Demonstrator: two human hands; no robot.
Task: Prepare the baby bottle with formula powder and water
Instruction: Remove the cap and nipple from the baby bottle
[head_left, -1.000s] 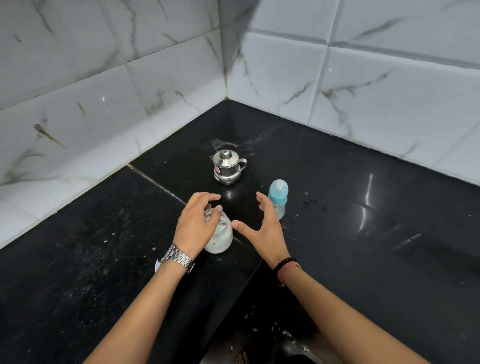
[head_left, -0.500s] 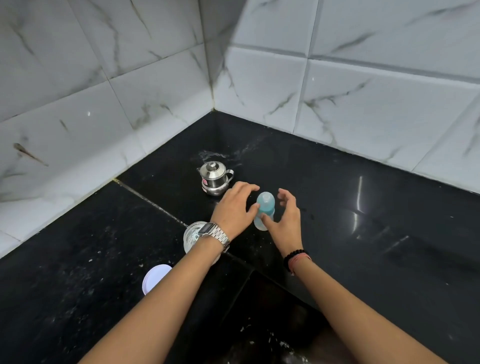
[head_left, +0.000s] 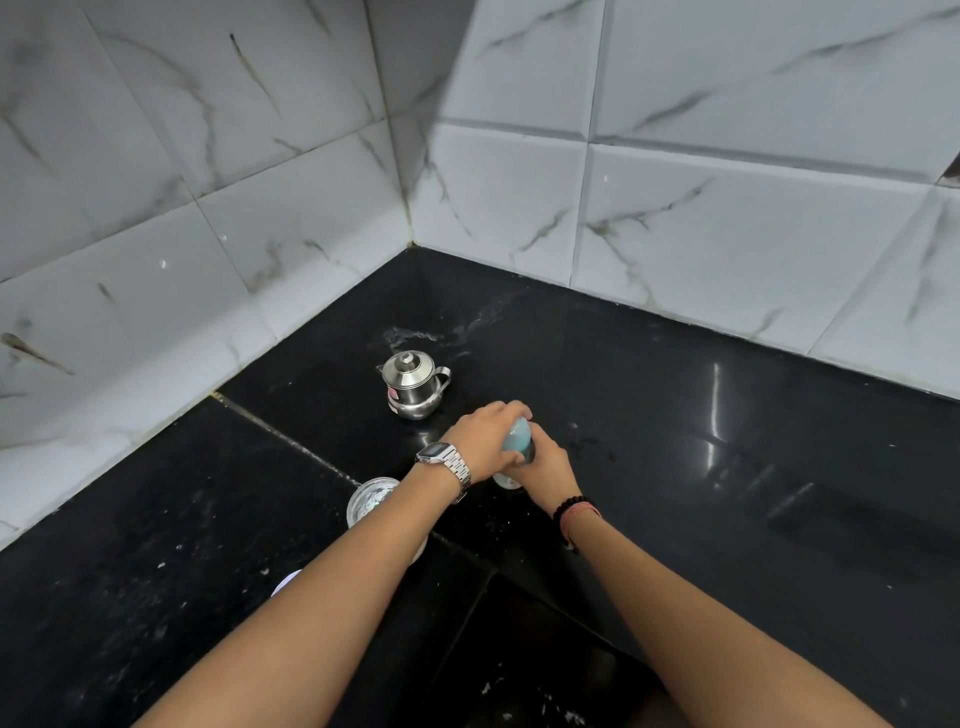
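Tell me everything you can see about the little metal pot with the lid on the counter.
The steel pot is small, shiny and looks like stainless steel, with a rounded belly, a domed lid topped by a knob, a handle on its right side and what looks like a small spout on its left. A red-and-white label sits low on its body. It stands upright, lid on, on the black counter near the tiled corner, beyond both hands. Nothing touches it.

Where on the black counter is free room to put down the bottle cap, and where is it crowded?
Free: the wide counter right of the baby bottle, up to the tiled wall, and the far left slab. Crowded: the middle, where the left hand and right hand grip the bottle, with the steel pot behind and the open jar under the left forearm.
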